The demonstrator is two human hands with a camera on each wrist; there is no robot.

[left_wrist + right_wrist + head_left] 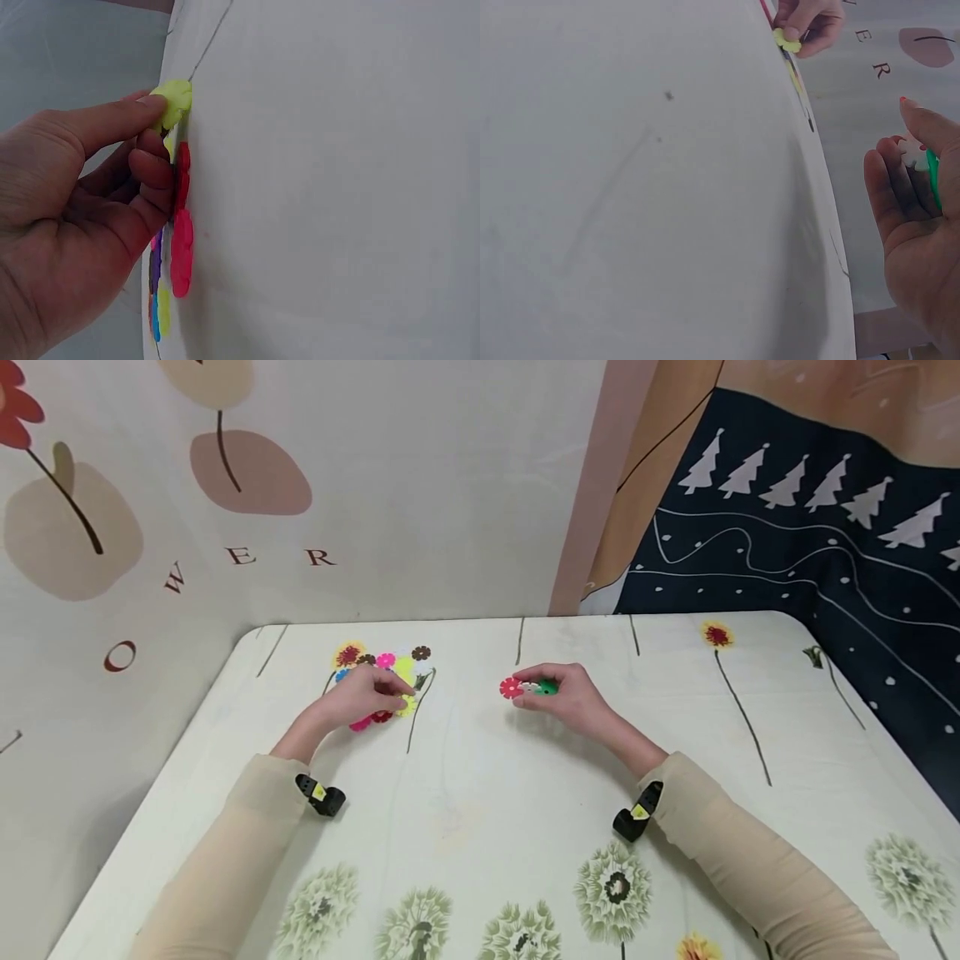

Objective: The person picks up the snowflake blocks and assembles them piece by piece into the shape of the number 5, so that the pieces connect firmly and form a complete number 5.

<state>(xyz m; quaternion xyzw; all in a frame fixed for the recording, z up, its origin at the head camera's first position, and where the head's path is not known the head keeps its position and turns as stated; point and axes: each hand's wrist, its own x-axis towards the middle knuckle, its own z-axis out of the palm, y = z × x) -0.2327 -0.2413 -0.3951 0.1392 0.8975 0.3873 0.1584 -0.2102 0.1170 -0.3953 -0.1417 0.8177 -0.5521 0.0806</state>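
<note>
Two grips show in the head view. We see the left grip (pixel 363 693) pinching a yellow flower piece (pixel 407 706) by a bright cluster (pixel 385 660) on the tabletop (pixel 465 793). Well apart, the right grip (pixel 572 693) holds a red flower piece (pixel 511 687), a white piece (pixel 529 687) and a green piece (pixel 547 688), perhaps bunched to carry several at once.

In the left wrist view, we find thumb and finger on the yellow flower piece, near a dark red piece (pixel 181 176) and a pink piece (pixel 182 255), probably pinched lightly for fine control.

In the right wrist view, we see the white and green pieces sheltered inside the curved fingers, likely against slipping.
</note>
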